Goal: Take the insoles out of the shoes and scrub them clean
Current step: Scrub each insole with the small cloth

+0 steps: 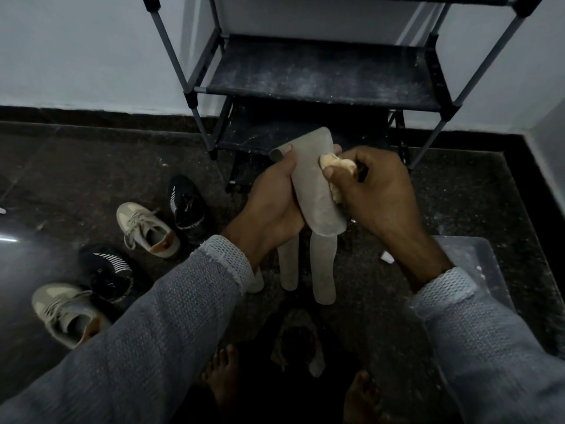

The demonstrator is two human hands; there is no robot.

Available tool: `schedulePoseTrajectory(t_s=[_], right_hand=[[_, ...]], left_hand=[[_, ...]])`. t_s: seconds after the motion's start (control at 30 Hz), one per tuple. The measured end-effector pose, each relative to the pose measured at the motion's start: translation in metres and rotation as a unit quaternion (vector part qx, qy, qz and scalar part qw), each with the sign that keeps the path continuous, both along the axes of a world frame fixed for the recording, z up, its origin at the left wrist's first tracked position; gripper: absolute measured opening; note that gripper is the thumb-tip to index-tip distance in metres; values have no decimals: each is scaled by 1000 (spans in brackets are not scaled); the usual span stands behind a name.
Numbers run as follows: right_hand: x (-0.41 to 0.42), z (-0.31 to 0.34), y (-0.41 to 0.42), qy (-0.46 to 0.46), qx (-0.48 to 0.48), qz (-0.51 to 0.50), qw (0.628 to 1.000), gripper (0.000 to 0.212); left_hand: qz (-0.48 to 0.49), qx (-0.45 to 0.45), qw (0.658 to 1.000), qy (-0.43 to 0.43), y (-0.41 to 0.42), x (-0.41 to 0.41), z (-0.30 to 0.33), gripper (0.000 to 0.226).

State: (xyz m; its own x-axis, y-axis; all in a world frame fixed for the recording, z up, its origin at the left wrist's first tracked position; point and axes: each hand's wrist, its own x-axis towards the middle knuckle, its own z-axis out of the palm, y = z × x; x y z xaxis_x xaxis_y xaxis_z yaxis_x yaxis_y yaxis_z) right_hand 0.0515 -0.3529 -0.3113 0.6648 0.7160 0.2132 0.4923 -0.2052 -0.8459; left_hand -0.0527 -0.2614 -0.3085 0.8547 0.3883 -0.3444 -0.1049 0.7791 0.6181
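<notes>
rack (pixel 324 78): dark, dusty shelves, top centre, against white wall (pixel 76 47) | plastic bin (pixel 477 258): clear, lower right | floor (pixel 458 191): dark, speckled

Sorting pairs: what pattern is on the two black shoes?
White stripes across the black shoes, seen in the head view.

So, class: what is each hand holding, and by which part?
The left hand grips a grey insole along its left edge, near the middle. The right hand pinches a pale cloth or sponge against it.
</notes>
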Motion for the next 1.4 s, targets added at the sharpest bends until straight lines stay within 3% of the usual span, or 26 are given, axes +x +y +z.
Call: schedulePoseTrajectory(t_s=[0.3, 0.57, 0.8, 1.0, 1.2, 1.4], right_hand=[[2, 2, -4, 131, -48, 63, 988, 9], [0, 4, 0, 157, 44, -13, 987, 6], [2, 4, -2, 44, -33, 57, 997, 10], [4, 1, -3, -50, -2, -2, 999, 16], [-6, 10, -3, -40, -109, 196, 974, 7], [2, 1, -3, -106, -1, 23, 994, 10]], left_hand=[[7, 61, 998, 22, 5, 0, 2, 58], [48, 35, 996, 65, -1, 1, 7, 49], [44, 23, 996, 78, -1, -3, 10, 46], [43, 17, 996, 71, -3, 0, 10, 47], [47, 10, 996, 78, 5, -3, 5, 46], [43, 9, 997, 70, -2, -1, 12, 49]])
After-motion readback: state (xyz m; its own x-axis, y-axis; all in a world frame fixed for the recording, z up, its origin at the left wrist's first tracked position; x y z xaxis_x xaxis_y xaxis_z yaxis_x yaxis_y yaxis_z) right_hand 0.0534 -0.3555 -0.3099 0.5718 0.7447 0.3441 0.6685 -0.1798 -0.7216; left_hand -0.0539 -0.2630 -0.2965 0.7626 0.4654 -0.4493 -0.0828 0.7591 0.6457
